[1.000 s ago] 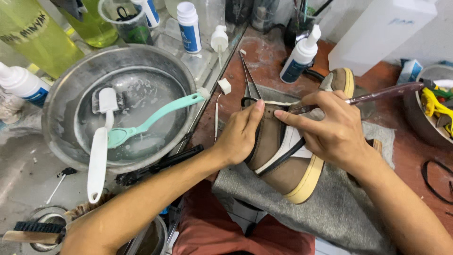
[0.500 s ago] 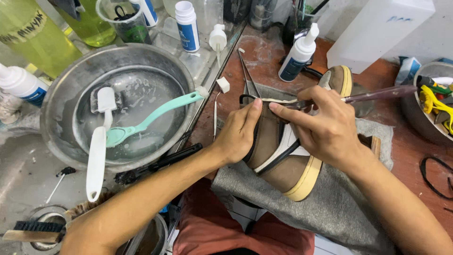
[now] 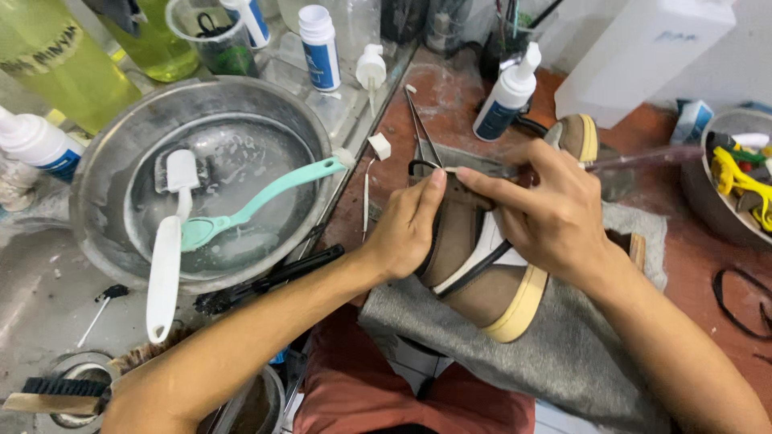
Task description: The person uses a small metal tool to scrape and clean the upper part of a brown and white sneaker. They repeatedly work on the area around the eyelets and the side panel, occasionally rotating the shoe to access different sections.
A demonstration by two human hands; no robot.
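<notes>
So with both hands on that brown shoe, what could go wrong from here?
1. The shoe lies on its side on a grey cloth over the lap, steadied only by the left hand; it might slip.
2. The right hand holds a thin tool near the left fingers; a slip could nick them.

A brown high-top sneaker (image 3: pixel 474 265) with black trim, white side panel and cream sole lies on its side on grey cloth, collar pinched between both hands.
</notes>
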